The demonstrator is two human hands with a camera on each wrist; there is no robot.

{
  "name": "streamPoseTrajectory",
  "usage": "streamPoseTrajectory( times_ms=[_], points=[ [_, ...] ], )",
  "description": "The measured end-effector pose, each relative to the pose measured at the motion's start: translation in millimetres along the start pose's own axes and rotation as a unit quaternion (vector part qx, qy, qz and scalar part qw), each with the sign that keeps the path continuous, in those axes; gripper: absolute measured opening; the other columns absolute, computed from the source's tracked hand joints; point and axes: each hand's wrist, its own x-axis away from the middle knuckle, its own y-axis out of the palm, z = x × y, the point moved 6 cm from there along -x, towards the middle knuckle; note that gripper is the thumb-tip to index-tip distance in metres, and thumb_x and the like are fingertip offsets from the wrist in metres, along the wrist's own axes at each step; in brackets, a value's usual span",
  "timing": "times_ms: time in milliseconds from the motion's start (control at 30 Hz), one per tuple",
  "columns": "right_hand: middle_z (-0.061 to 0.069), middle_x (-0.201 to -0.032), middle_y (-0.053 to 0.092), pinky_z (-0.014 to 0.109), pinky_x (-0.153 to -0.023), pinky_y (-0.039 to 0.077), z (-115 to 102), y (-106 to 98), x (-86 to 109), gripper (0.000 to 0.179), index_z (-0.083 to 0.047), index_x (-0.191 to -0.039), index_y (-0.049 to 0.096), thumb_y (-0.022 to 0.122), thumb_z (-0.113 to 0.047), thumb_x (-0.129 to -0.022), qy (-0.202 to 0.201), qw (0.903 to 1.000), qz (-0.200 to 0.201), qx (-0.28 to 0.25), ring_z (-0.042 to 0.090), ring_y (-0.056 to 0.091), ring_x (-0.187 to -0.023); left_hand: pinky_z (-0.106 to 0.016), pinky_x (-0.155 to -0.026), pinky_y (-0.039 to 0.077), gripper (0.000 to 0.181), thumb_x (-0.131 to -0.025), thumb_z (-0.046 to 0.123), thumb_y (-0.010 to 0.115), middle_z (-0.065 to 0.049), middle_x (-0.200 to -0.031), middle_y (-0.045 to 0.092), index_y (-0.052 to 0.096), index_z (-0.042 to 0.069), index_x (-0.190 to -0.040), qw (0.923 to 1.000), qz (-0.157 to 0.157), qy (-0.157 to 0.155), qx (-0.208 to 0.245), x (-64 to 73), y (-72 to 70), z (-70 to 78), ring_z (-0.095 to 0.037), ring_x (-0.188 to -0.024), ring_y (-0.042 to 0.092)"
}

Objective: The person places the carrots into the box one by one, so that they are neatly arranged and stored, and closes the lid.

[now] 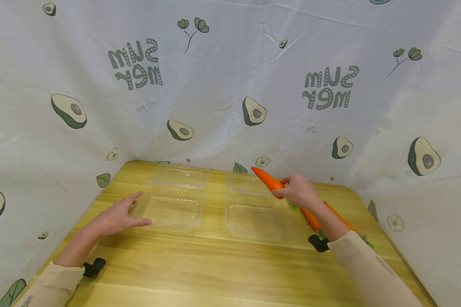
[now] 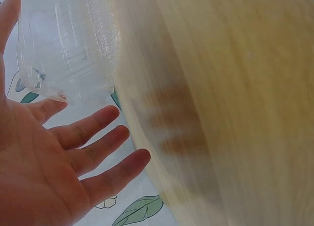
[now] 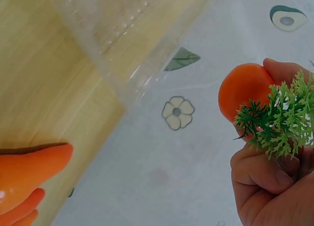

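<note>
My right hand grips an orange carrot near its leafy end, its tip pointing away to the upper left. In the right wrist view the carrot's blunt end and green fronds show by the curled fingers. Below the held carrot stands a clear plastic container with its lid folded back. A second clear container, likewise opened, stands to its left. Beside that one my left hand hovers with fingers spread, thumb and forefinger apart, holding nothing; the left wrist view shows its palm.
More carrots with green tops lie on the table's right side, partly behind the right forearm; several orange ends show in the right wrist view. A white curtain printed with avocados rises around the wooden table.
</note>
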Motion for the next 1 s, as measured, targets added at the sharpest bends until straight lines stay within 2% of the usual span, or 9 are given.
streamPoseTrajectory(
  times_ms=[267, 533, 667, 800, 1000],
  points=[
    [0.016, -0.105, 0.074, 0.027, -0.056, 0.046, -33, 7, -13.7, 0.047, 0.005, -0.117, 0.07, 0.072, -0.027, -0.082, -0.052, 0.9985, -0.019, -0.003, 0.016, 0.058, -0.061, -0.068, -0.103, 0.04, 0.108, -0.086, 0.056, 0.073, -0.037, -0.153, 0.034, 0.019, -0.005, -0.157, 1.0, -0.004, 0.0, 0.004, -1.7, -0.5, 1.4, -0.055, -0.136, 0.041],
    [0.008, -0.091, 0.075, 0.026, -0.052, 0.044, -64, 18, -30.0, 0.043, -0.001, -0.113, 0.074, 0.075, -0.028, -0.08, -0.097, 0.9947, -0.031, 0.011, 0.015, 0.055, -0.054, -0.068, -0.103, 0.04, 0.107, -0.087, 0.055, 0.073, -0.037, -0.153, 0.033, 0.019, -0.005, -0.157, 0.9999, -0.003, 0.005, 0.011, -2.6, -1.3, 1.0, -0.056, -0.136, 0.04],
    [0.009, -0.095, 0.076, 0.026, -0.055, 0.047, -82, 25, -35.8, 0.044, -0.002, -0.114, 0.075, 0.076, -0.029, -0.08, -0.121, 0.9916, -0.035, 0.03, 0.014, 0.058, -0.057, -0.068, -0.104, 0.039, 0.107, -0.087, 0.054, 0.073, -0.038, -0.154, 0.032, 0.018, -0.005, -0.158, 0.9998, -0.006, 0.003, 0.019, -2.2, -0.4, -0.1, -0.056, -0.137, 0.039],
    [0.01, -0.103, 0.076, 0.026, -0.058, 0.049, -100, 36, -42.5, 0.047, -0.002, -0.118, 0.074, 0.077, -0.03, -0.081, -0.135, 0.9892, -0.051, 0.025, 0.015, 0.061, -0.061, -0.067, -0.105, 0.039, 0.108, -0.087, 0.055, 0.073, -0.038, -0.154, 0.032, 0.017, -0.004, -0.158, 0.9996, -0.008, -0.002, 0.027, -0.9, 0.2, -0.5, -0.056, -0.138, 0.038],
    [0.01, -0.111, 0.074, 0.027, -0.065, 0.051, -125, 51, -50.1, 0.046, -0.002, -0.118, 0.074, 0.078, -0.029, -0.081, -0.159, 0.9849, -0.067, 0.02, 0.017, 0.064, -0.075, -0.067, -0.104, 0.04, 0.109, -0.086, 0.055, 0.074, -0.038, -0.153, 0.033, 0.018, -0.004, -0.158, 0.9995, -0.009, -0.009, 0.029, 1.6, 0.5, -1.3, -0.055, -0.138, 0.038]
  ],
)
